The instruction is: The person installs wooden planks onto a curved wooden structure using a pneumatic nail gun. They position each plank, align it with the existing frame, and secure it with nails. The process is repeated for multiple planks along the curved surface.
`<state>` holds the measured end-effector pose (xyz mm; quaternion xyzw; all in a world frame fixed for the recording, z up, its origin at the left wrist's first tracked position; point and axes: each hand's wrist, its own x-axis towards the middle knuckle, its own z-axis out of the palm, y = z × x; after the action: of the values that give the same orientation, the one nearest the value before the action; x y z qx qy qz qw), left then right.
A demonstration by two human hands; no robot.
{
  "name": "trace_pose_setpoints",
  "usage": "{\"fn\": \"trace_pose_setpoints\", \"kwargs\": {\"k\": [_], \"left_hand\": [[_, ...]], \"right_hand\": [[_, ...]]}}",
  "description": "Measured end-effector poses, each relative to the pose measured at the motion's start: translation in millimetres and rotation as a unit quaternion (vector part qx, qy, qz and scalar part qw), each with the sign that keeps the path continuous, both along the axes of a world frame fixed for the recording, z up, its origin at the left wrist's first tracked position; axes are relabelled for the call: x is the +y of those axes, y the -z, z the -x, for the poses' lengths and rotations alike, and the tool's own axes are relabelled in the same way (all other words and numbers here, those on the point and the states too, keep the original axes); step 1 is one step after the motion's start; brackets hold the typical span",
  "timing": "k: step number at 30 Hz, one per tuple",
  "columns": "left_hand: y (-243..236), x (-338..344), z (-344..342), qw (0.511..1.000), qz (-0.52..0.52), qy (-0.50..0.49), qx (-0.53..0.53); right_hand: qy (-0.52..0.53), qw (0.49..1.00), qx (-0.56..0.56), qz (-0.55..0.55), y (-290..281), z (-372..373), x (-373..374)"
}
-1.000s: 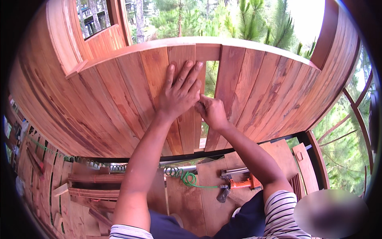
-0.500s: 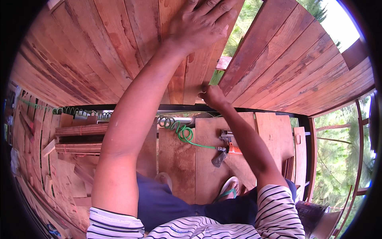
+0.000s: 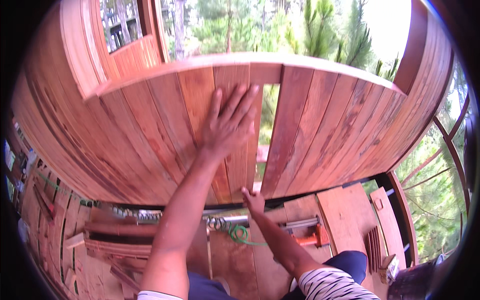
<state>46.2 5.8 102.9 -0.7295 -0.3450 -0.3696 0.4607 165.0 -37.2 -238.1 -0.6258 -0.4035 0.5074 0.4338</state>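
Note:
A curved wall of upright reddish-brown wooden boards (image 3: 165,135) stands in front of me. A narrow vertical gap (image 3: 268,117) in it lets the greenery behind show through. My left hand (image 3: 230,120) lies flat on the boards left of this gap, fingers spread. Low down, my right hand (image 3: 255,202) is closed at the bottom of the wooden board (image 3: 253,155) that borders the gap on its left. Its thumb or a finger points up against the board's face; the other fingers are curled and partly hidden.
Below the wall, an orange and grey power tool (image 3: 315,235) lies on the plank floor (image 3: 230,270) by a green coiled hose (image 3: 240,234). Stacked boards (image 3: 120,245) lie at left, a dark bucket (image 3: 415,282) stands at lower right. A curved sill (image 3: 200,62) tops the wall.
My view has tilted up, bringing the wall's top and trees into sight. My left hand stays flat on the boards. My right hand remains at the board's lower end by the gap.

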Motion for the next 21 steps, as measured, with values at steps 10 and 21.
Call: {"fn": "trace_pose_setpoints", "kwargs": {"k": [10,21], "left_hand": [[7.2,3.2,-7.0,1.000,-0.029,-0.008,-0.003],[7.0,0.8,-1.4,1.000,-0.020,-0.011,-0.004]], "right_hand": [[0.082,0.825,0.550,0.107,47.6,55.9,3.0],[0.139,0.855,0.481,0.132,46.0,57.4,1.4]]}}
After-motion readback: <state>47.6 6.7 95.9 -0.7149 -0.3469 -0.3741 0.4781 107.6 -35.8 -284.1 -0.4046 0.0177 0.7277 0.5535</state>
